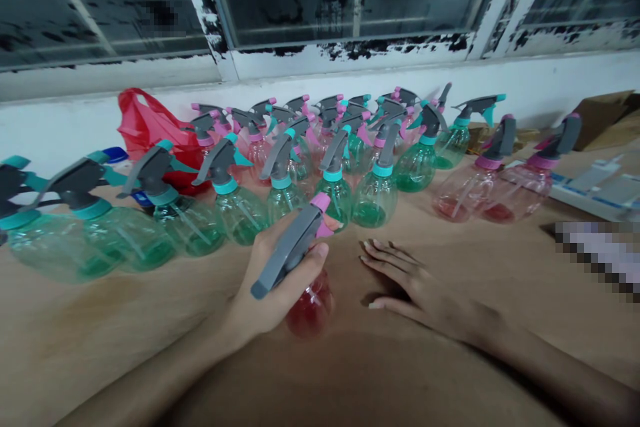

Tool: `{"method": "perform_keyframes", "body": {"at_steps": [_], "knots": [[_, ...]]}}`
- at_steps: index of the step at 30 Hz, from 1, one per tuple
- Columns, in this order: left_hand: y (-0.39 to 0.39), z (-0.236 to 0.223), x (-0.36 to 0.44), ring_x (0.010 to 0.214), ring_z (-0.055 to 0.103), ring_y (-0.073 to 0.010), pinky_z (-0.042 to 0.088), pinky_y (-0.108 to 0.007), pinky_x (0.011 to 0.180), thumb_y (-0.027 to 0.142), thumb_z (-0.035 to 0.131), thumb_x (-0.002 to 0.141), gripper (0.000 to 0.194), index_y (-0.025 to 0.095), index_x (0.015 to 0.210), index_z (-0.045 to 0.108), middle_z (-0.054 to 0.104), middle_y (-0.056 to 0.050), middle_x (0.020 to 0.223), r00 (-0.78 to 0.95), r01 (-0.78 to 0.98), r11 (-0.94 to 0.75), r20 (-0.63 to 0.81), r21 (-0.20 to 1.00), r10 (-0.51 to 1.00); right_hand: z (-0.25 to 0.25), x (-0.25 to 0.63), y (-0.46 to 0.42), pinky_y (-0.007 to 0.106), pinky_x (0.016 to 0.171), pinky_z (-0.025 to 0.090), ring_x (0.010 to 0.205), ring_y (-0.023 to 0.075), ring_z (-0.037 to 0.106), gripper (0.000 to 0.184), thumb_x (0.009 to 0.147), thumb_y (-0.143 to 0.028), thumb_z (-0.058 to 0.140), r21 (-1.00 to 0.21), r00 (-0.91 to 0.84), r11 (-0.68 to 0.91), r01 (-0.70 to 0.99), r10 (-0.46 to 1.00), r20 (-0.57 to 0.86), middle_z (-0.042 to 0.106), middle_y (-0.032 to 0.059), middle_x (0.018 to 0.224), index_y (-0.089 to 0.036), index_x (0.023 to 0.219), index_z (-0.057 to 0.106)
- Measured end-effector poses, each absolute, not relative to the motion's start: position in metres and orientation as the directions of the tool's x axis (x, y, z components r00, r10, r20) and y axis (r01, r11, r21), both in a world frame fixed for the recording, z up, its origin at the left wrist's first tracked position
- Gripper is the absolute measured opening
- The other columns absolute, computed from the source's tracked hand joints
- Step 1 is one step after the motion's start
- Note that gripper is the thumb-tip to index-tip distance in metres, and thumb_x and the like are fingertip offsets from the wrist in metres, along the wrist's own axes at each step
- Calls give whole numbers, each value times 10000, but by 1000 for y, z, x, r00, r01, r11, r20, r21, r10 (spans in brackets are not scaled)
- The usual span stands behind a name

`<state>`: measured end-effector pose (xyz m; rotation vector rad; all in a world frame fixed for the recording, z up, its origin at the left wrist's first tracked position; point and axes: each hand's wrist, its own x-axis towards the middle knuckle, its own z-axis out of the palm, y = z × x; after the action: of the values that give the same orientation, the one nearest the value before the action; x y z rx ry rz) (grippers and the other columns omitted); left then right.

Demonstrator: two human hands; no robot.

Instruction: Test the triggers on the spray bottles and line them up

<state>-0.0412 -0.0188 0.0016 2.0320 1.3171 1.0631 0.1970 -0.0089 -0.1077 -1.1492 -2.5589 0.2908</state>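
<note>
My left hand (270,267) is wrapped round the neck of a pink spray bottle (310,310) with a grey and pink trigger head. Part of the neck is hidden behind the fingers. The bottle is at the front middle of the table. To its right, my right hand (415,287) lies palm down on the wood with its fingers stretched out, holding nothing. Just beyond both hands stands a row of green spray bottles, among them one with a turquoise collar (375,203).
More pink and green bottles crowd behind, with a red plastic bag (155,127) at back left. Two pink bottles (460,197) stand to the right. A white and blue tray (600,187) and brown cardboard (603,120) sit at far right. Behind the table (150,347) is a windowed wall.
</note>
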Motion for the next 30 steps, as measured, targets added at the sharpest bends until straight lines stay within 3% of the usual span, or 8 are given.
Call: {"method": "perform_keyframes", "body": {"at_steps": [9,30], "knots": [[-21,2,-41,600,563,-162,485,-286,565,254,495,771,30,254,759,523,595,16,685,256,591,-461,388,662,885,-108,198,-8,477,1061,259,1308,234,273,615,823,-509,474,-349,-621,656,669,751,223,335,33,1419,-271,1362,299],[-20,2,-41,600,587,-160,478,-273,544,223,506,760,37,238,759,539,628,8,683,240,572,-454,390,683,889,-106,198,-9,464,1071,242,1322,220,237,607,844,-514,431,-310,-628,651,693,756,184,306,31,1433,-246,1369,284]]}}
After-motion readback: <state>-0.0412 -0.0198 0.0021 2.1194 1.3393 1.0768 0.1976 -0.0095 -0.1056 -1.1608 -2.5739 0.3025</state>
